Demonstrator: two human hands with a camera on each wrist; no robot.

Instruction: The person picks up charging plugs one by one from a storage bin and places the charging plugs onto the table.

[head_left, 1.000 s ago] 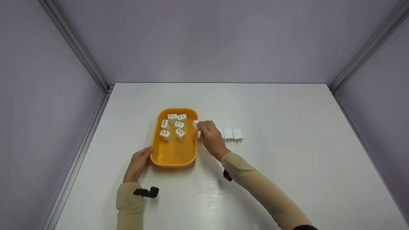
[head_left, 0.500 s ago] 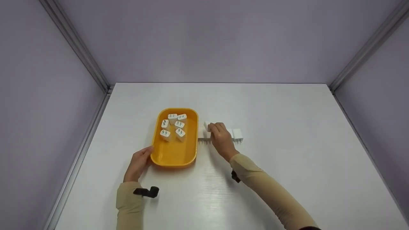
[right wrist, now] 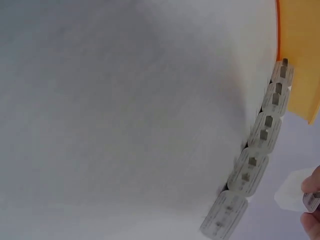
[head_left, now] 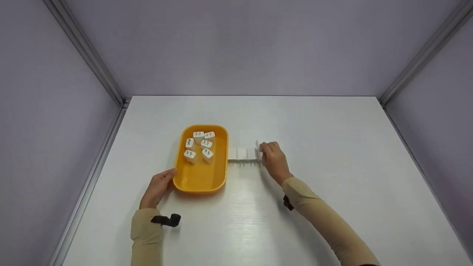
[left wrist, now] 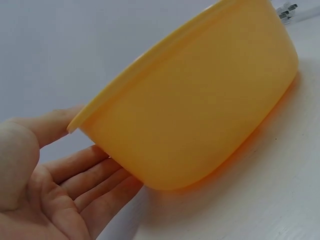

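Observation:
My left hand (head_left: 158,187) holds the yellow tray (head_left: 199,181) at its near left corner. In the left wrist view its thumb is at the rim and its fingers lie against the outer wall. My right hand (head_left: 275,160) pinches a white plug charger (right wrist: 292,192), raised over the right end of a row of similar chargers. The row (head_left: 242,153) runs along the table from the tray's right side, prongs toward me; the right hand hides part of it. Several more chargers (head_left: 207,155) stand in the tray, prongs up.
The white table (head_left: 332,140) extends around the tray and row. Pale walls (head_left: 236,48) enclose it at the back and both sides. A black camera mount (head_left: 168,220) projects from the left sleeve near the tray.
My right hand has moved rightward along the row with the charger, from the tray's right rim to the row's right end. The left hand stays at the tray.

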